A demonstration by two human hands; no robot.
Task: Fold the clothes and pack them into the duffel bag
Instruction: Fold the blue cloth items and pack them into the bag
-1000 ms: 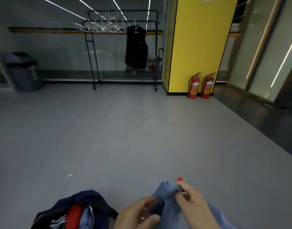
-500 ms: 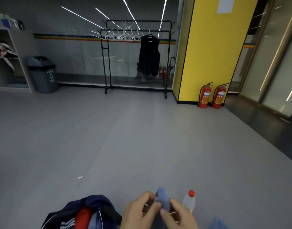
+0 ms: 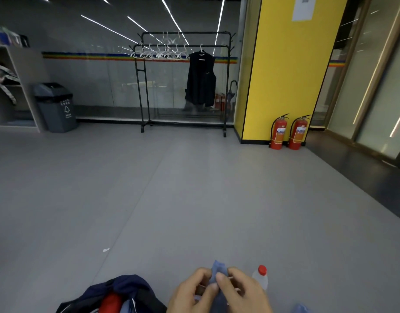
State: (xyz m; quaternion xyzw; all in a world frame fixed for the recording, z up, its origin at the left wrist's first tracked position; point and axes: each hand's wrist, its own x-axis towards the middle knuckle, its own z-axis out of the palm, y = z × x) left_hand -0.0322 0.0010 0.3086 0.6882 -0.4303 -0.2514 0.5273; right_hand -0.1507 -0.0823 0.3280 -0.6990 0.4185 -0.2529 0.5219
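Here, two hands pinch a blue cloth (image 3: pixel 219 271) above the grey floor (image 3: pixel 194 199).
Left hand (image 3: pixel 192 292) and right hand (image 3: pixel 244 292) curl fingertips round it; the open bag (image 3: pixel 117 294) lies just left.

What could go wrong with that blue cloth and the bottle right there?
The bottle stands close beside the right hand; spreading the blue cloth out wide might knock it over. The left hand and right hand pinch the cloth bunched up between them, so it could slip or fold crooked.
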